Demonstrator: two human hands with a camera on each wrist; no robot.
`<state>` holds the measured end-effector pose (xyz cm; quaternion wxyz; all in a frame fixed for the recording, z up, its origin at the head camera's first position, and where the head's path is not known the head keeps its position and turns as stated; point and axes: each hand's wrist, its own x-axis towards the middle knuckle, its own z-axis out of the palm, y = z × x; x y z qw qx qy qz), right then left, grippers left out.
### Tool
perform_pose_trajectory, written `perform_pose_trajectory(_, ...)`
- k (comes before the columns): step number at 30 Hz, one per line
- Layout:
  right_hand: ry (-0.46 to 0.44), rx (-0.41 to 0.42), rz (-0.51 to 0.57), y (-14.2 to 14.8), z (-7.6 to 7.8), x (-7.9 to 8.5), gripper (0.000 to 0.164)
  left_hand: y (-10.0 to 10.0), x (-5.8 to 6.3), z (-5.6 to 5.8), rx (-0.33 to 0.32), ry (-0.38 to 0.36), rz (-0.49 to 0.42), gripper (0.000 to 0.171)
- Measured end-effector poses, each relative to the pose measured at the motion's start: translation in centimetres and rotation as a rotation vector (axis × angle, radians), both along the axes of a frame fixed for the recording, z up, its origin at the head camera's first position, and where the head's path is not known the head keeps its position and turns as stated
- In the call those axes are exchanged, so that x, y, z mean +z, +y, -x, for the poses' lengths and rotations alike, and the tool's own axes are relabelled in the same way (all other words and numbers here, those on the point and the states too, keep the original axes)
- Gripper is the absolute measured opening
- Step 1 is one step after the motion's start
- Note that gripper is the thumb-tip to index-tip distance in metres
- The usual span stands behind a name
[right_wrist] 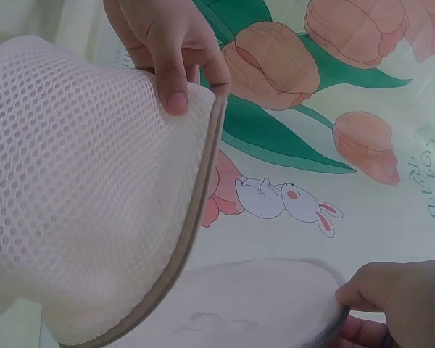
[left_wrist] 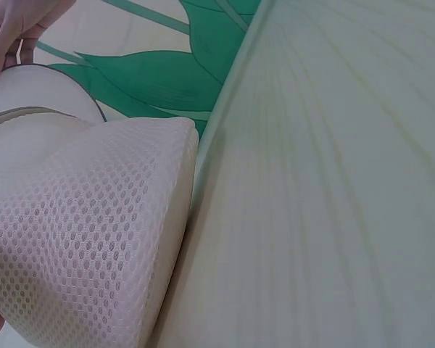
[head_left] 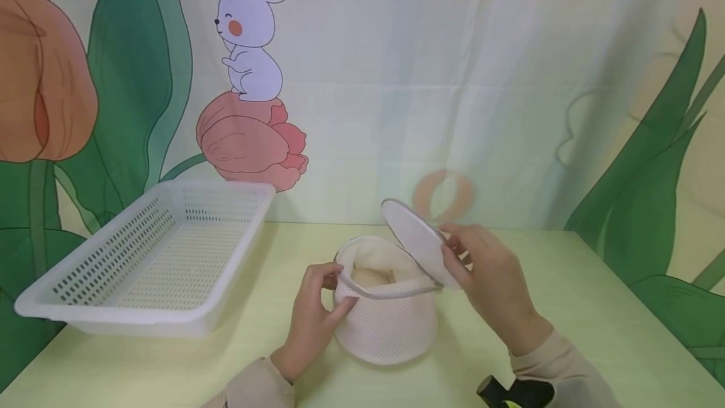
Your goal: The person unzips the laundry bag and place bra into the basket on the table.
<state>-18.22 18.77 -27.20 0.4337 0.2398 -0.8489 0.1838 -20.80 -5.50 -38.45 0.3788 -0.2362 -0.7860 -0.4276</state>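
Observation:
A white mesh laundry bag (head_left: 387,332), round with a zipped rim, stands upright on the table with its mouth uncovered. My left hand (head_left: 314,317) pinches the left side of the rim between thumb and fingers. The round lid (head_left: 416,238) is tilted up at the right, still joined to the bag. My right hand (head_left: 495,279) pinches the lid's outer edge. Inside the mouth a beige patch (head_left: 372,277) shows; I cannot tell what it is. In the right wrist view the grey-brown zip (right_wrist: 181,254) curves along the rim.
A white perforated plastic basket (head_left: 226,294) stands on the left of the pale green table (head_left: 595,332). Behind the table hangs a cloth backdrop (head_left: 362,80) printed with tulips and a rabbit. A black object (head_left: 518,392) sits by the right sleeve.

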Motion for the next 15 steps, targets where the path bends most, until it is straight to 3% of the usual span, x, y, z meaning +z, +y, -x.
perform_pose_trajectory(15,-0.102,-0.098,0.002,1.7,0.3,-0.6,0.035,-0.1,-0.1,0.0,0.000,-0.013,0.009,0.054)
